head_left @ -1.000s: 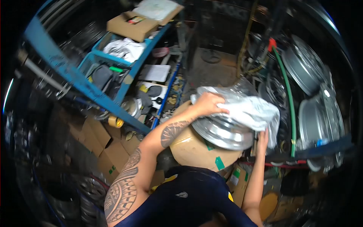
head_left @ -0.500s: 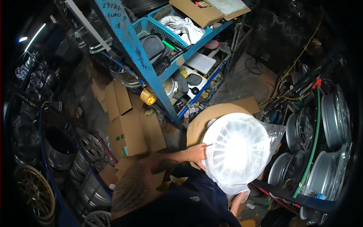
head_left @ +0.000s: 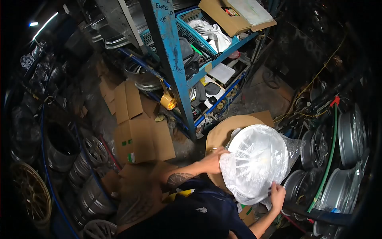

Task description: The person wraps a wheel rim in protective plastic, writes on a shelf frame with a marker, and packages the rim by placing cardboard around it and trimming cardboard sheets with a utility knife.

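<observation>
Centrally, right of the middle of the frame, a wheel (head_left: 260,159) sits inside clear plastic wrap (head_left: 240,187), on top of a round cardboard piece (head_left: 221,133) whose tan edge shows above and to the left. The left hand (head_left: 217,160) is at the wheel's left edge, its fingers closed on the wrap. The right hand (head_left: 277,196) touches the wrap at the wheel's lower right, fingers curled; whether they pinch the film or only press it, I cannot tell. A loose corner of film spreads toward the right. Flattened cardboard (head_left: 145,139) lies left of centre, below a yellow tape roll (head_left: 168,102) beside the blue shelf post (head_left: 169,51). At the upper middle, a blue basket (head_left: 182,16) holds white cloth (head_left: 211,34). Silver wheels (head_left: 351,137) line the right side, near a green strip (head_left: 328,163); a gold wheel (head_left: 32,193) stands at lower left.
</observation>
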The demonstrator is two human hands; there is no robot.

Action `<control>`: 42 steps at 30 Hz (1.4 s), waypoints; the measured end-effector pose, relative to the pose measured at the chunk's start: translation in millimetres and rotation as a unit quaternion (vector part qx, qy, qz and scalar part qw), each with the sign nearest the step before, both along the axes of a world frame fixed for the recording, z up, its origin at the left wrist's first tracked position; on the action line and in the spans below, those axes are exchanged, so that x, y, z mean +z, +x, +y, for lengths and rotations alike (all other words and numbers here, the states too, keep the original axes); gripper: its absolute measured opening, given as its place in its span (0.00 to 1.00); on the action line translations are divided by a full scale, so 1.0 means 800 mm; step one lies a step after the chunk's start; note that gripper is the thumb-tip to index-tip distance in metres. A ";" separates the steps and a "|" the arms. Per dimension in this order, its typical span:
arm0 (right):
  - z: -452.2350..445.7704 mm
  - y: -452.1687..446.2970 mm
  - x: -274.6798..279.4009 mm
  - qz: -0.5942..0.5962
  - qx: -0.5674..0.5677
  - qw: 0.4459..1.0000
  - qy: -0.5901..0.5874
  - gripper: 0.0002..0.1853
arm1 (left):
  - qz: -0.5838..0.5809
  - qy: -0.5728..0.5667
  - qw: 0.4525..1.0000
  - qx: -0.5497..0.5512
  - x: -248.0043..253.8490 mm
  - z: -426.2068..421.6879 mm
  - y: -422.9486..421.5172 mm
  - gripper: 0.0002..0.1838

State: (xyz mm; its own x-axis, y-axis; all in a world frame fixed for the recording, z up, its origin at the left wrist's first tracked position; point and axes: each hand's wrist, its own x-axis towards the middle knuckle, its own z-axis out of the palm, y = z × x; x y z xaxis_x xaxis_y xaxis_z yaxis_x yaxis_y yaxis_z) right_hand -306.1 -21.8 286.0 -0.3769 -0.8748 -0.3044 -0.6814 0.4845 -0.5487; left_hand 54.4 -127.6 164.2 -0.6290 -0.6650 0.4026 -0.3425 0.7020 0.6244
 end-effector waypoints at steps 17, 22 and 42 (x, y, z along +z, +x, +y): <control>-0.058 0.342 -0.112 0.144 0.621 0.770 -0.020 0.28 | 0.084 0.398 0.873 0.269 -0.138 -0.011 0.135 0.15; -0.073 0.317 -0.158 0.377 0.661 0.646 0.062 0.23 | -0.025 0.407 0.903 0.137 -0.235 0.056 0.046 0.24; -0.077 0.166 -0.141 -0.092 0.149 0.979 -0.104 0.10 | 0.283 0.750 0.596 0.039 -0.163 0.016 -0.002 0.20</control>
